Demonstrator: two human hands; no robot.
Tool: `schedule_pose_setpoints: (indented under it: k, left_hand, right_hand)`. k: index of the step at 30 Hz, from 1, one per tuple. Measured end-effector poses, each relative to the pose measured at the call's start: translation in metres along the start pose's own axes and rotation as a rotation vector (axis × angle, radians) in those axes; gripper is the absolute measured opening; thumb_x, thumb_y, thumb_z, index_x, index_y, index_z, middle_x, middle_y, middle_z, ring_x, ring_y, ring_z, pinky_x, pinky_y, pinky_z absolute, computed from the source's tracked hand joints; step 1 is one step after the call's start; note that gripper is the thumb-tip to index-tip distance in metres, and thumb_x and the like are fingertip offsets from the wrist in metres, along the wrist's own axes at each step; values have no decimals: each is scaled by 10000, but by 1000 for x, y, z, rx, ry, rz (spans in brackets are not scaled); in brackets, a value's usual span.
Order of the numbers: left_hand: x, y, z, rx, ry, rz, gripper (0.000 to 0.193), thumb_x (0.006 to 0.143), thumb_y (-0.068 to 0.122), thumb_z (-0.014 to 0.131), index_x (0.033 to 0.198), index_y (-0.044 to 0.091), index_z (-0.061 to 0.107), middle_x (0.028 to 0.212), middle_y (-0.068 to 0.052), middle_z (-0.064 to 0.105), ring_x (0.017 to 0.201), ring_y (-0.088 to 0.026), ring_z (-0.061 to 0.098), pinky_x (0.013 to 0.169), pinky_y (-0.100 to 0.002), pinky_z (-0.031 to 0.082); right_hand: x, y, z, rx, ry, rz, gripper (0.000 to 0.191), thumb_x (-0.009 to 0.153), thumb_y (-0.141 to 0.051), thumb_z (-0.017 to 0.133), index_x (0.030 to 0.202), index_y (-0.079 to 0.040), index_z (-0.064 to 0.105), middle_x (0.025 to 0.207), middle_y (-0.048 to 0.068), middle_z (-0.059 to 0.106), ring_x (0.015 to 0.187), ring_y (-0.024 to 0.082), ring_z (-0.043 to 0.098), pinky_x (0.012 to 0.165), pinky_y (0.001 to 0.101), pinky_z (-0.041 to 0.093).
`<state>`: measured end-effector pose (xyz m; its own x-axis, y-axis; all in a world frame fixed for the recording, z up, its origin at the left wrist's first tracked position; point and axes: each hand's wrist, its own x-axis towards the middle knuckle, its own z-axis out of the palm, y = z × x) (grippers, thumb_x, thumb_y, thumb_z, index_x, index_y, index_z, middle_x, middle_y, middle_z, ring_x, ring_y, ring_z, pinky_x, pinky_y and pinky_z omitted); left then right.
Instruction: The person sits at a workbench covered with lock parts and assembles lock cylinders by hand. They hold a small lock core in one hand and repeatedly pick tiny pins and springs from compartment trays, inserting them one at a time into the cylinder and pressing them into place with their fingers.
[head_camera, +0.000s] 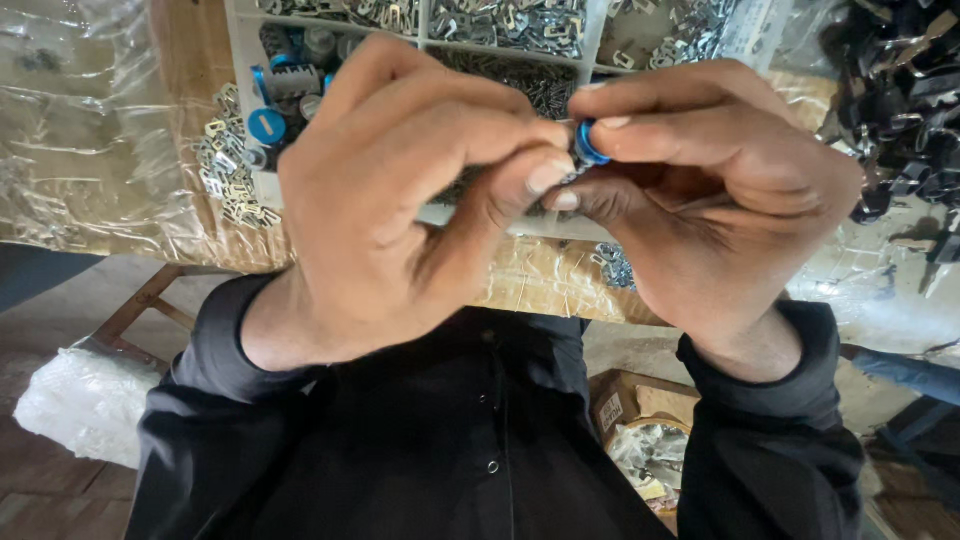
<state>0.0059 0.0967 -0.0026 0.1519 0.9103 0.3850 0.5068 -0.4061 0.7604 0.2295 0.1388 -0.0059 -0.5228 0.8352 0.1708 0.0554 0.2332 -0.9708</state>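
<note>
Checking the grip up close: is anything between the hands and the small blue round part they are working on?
Nothing visible. The left hand and right hand both pinch the small blue round part directly with bare fingertips.

Plastic-covered table (90, 150), wooden stool (140, 305), brown tiled floor (50, 490)

A compartmented tray (245, 60) sits on the worktop (540, 285) behind two raised hands. Loose metal clips (225, 170) lie left of the tray; a heap of parts (900, 90) lies at the right edge.
</note>
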Motion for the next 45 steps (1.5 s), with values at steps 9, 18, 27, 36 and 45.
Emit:
schedule_pose_setpoints:
  k: [9,18,27,36,45]
  left_hand:
    - [1,-5,-4,-62,-18,29,189,1026,169,893,1129,100,750,1055,-4,739,831,-166,588,715,-305,452]
    - [-8,3,-6,-299,0,-112,251,1102,-32,816,1277,34,649,1094,-72,753,948,-95,751,766,-194,617]
    - [-9,6,-7,-250,29,-142,161,1098,-29,837,1118,20,685,1022,-69,737,854,-82,753,704,-189,597]
    - [3,-2,-18,-369,-152,-175,208,1029,61,858,1036,37,651,959,-43,712,772,-58,706,646,-188,559]
    - [29,6,-23,489,-194,199,210,927,169,879,1042,78,729,996,-39,672,951,-238,583,831,-388,500]
  right_hand:
    - [-4,7,0,0,21,-39,250,978,34,750,1196,19,627,1250,188,645,1078,215,744,822,272,690]
    - [-11,15,-9,67,-28,-9,311,1087,17,748,1355,-12,593,1385,188,612,1217,248,729,921,305,687]
    - [-2,10,-6,-73,-25,-133,253,1026,-46,790,1218,34,645,1301,195,646,1133,230,737,924,298,691]
    - [2,4,1,-107,1,-69,156,880,94,757,1028,55,732,1130,228,710,833,171,689,646,215,561]
    - [-3,18,-5,267,69,65,330,1040,21,782,1331,-30,634,1302,163,687,1049,187,737,856,268,688]
